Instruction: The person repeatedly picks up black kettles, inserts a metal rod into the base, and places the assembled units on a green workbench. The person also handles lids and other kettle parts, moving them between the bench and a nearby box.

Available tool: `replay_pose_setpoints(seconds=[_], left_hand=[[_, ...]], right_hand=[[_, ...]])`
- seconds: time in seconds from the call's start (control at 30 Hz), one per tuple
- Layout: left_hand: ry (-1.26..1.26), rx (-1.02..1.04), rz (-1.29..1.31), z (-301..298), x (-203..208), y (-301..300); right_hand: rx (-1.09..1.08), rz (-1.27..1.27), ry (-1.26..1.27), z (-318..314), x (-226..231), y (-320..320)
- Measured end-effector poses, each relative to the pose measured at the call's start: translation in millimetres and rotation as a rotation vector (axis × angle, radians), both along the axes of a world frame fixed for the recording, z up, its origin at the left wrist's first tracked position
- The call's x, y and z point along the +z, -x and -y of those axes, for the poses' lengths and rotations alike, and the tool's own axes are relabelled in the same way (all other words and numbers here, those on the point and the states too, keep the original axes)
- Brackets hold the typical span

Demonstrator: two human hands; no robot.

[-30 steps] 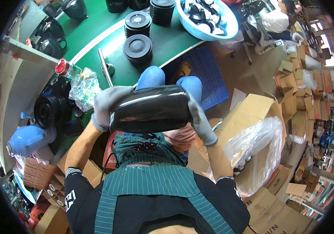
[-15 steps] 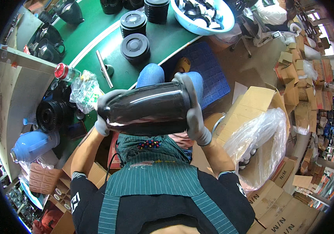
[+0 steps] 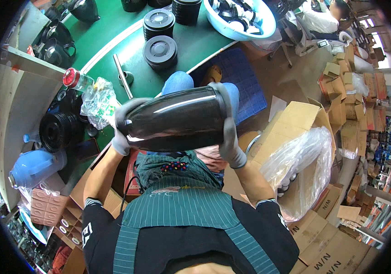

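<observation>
A glossy black tapered container (image 3: 172, 119) lies sideways above my lap, held between both hands. My left hand (image 3: 123, 130), in a grey glove, is closed round its narrower end at the left. At the wider right end, my right hand (image 3: 230, 134), also gloved in grey, wraps the rim. The fingers under the container are hidden, and so is its inside. Just beyond my left hand lies a crumpled clear plastic bag (image 3: 98, 106) with green print.
Stacks of black round lids (image 3: 160, 51) stand on the green table (image 3: 108, 55) with a metal tube (image 3: 122, 75). A light blue basin (image 3: 238, 34) holds small black and white parts. An open cardboard box (image 3: 282, 130) with plastic lining sits at right; a blue jug (image 3: 35, 168) at left.
The black container has moved slightly up and away from my body, still in both hands. The surroundings have shifted a little in view.
</observation>
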State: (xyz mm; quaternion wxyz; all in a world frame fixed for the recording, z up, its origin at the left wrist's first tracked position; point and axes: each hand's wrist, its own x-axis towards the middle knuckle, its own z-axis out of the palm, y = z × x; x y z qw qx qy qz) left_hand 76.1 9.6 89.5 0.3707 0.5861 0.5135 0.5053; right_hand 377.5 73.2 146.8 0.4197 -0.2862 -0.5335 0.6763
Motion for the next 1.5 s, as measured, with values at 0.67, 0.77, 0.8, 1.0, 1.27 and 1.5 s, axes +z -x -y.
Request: replay_pose_setpoints(seconds=[0.67,0.77,0.8,1.0,1.27,1.5], left_hand=[[-0.008,0.039,-0.265,-8.2,54.6,-17.1],[-0.06,0.114,-0.459,-5.2,48.4,-40.6],[-0.208,0.141,-0.534,-2.2,35.5,-46.6],[-0.219,-0.44,-0.68,-5.5,4.5,-40.2],[0.616,0.677,-1.289,-98.3,-104.9,91.1],[0.545,0.58,-0.832,-97.7,-20.3,71.6]], right_hand=[[0.021,0.076,0.062,-17.4,-3.7,-2.9],[0.122,-0.103,0.538,-38.3,-34.3,-35.8],[0.114,-0.204,0.781,-45.1,-47.4,-47.0],[0.157,0.293,0.039,-90.0,-43.1,-86.8],[0.398,0.632,-0.33,-37.6,-86.0,-28.4],[0.271,0.558,-0.194,-20.8,-88.4,-45.3]])
